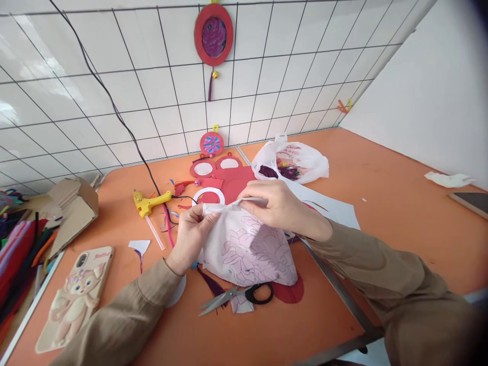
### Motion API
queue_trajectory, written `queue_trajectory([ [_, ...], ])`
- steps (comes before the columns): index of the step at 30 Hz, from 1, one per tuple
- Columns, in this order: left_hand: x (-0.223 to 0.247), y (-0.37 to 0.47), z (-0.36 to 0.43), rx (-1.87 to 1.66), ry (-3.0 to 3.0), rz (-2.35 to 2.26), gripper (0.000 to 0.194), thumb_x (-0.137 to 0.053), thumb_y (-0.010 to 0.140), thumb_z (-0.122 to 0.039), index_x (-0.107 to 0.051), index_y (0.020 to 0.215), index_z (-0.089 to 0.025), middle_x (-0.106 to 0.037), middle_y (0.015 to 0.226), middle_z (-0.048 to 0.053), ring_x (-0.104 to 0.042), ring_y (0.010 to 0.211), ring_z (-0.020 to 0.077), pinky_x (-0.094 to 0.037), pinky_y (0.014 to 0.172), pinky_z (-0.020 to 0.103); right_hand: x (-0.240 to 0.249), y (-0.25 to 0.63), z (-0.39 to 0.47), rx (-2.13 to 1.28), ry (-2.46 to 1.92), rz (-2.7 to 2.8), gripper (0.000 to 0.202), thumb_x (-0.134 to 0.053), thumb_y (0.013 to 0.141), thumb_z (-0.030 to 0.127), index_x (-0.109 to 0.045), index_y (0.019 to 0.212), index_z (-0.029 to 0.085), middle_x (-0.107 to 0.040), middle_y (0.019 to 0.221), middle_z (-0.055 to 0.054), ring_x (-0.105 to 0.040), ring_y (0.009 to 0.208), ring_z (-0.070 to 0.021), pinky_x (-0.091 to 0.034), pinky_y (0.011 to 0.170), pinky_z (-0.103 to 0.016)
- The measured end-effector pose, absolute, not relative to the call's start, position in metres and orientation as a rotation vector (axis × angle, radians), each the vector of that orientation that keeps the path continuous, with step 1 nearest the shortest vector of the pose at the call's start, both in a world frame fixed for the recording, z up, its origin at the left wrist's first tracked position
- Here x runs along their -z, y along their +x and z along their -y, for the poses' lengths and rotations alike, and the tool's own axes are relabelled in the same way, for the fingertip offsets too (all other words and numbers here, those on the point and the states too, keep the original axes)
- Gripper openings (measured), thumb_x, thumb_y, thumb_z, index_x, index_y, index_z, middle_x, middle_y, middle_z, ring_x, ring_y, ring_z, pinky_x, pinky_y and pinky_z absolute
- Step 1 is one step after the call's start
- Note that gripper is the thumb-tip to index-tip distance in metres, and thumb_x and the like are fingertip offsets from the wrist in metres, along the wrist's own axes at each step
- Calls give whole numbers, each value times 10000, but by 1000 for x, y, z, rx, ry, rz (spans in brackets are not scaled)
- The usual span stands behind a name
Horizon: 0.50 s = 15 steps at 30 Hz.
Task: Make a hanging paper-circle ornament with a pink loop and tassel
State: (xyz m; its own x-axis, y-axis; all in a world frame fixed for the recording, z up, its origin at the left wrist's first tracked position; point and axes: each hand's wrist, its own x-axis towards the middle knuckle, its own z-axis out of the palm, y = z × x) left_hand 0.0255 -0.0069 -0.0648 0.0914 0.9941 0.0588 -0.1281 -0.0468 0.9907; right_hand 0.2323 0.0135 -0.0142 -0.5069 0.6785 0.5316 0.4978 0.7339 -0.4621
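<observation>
A piece of pale fabric (247,249) with a flower pattern hangs from both my hands over the orange table. My left hand (192,231) pinches its upper left edge. The upper edge is also gripped by my right hand (272,201), with a fold of cloth between thumb and fingers. Just below the fabric lie scissors (236,297) with black handles, their blades pointing left. A white ring (208,190) and red felt-like sheets (238,180) lie behind the cloth, which partly covers them.
A yellow glue gun (150,203) with a clear stick lies at left, its cable running up the wall. Nearby are a phone (76,300), cardboard (74,208) and coloured strips (23,249). A white plastic bag (310,168) stands at the back. Round ornaments (214,34) hang on the tiled wall.
</observation>
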Motion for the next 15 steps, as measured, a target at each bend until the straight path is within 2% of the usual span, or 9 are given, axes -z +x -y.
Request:
queue_trajectory([
  [5,66,29,14,-1125,1117,-959,305,-772,727,-453,-738,783,-155,-704,690,36,-609,627,149,-509,587,257,12,237,-19,-390,-1014,2126,156,-569,866,205,-623,731,150,-655,723,-23,-565,667,-118,-413,635,-259],
  [9,65,30,18,-1110,1168,-980,363,-754,737,-493,-703,670,-140,-669,620,26,-550,531,113,-457,496,223,13,239,-20,-410,-1022,2096,148,-576,857,187,-626,723,149,-650,705,-8,-558,653,-106,-402,618,-245],
  [13,60,30,14,-1117,1225,-952,299,-801,706,-413,-746,863,-165,-711,730,26,-642,696,163,-527,629,255,14,238,-19,-412,-1017,2103,166,-579,863,193,-616,709,146,-621,668,6,-531,624,-94,-380,596,-240],
  [15,57,30,11,-1119,1238,-978,301,-808,698,-393,-750,885,-165,-715,756,31,-639,700,164,-522,632,260,13,238,-19,-429,-1018,2108,177,-575,869,196,-609,703,145,-607,657,10,-521,616,-89,-375,593,-236],
])
